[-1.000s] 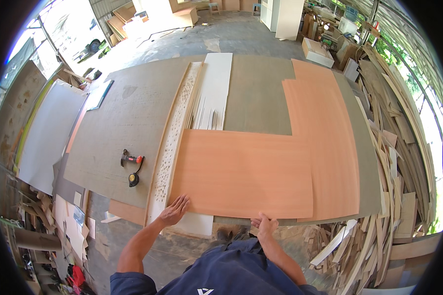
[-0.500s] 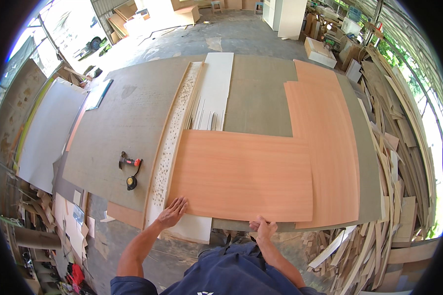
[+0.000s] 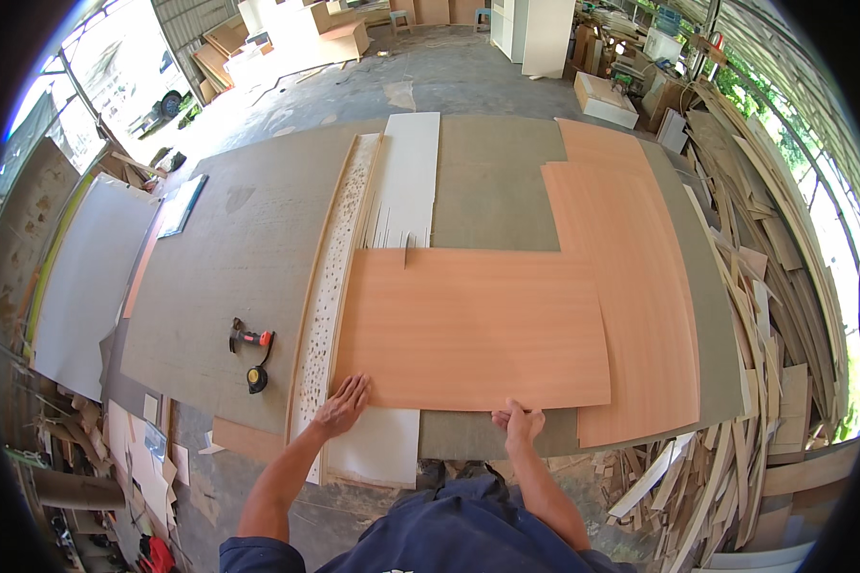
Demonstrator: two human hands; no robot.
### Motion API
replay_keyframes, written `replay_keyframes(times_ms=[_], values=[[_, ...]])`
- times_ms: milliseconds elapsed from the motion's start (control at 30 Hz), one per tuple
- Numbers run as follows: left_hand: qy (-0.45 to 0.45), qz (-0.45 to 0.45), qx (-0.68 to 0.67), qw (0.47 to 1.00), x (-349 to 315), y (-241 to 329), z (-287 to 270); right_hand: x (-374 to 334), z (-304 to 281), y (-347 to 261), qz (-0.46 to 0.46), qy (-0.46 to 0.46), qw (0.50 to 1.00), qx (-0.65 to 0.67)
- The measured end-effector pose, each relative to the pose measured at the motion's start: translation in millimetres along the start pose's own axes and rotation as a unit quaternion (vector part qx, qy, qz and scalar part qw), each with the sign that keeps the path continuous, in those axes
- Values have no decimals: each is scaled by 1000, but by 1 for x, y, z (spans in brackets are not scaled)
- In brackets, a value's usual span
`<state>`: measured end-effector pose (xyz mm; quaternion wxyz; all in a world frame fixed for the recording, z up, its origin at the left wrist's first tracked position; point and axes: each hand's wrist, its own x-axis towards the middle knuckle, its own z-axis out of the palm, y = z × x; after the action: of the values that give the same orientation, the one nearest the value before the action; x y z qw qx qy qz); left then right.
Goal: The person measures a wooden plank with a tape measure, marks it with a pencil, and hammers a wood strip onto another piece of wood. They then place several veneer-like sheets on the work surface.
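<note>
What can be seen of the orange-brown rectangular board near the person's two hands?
The board is a thin sheet with faint wood-like grain running lengthwise. It lies flat, long side running left to right. Its left edge lies along a speckled pale strip; its right end overlaps a similar-coloured sheet. The left hand rests at its near left corner; the right hand touches its near edge. A thin upright blade shows at its far edge.

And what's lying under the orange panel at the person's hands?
The orange panel overlaps another orange panel at its right end. White board and grey-brown worktop show along its near and far edges. Whatever lies beneath its middle is covered.
</note>
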<state>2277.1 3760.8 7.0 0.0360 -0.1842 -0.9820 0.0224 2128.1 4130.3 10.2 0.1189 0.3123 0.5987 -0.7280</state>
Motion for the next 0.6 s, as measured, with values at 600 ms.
replay_keyframes(times_ms=[600], values=[[-30, -46, 13, 998, 68, -64, 18, 71, 67, -30, -10, 20, 999, -24]])
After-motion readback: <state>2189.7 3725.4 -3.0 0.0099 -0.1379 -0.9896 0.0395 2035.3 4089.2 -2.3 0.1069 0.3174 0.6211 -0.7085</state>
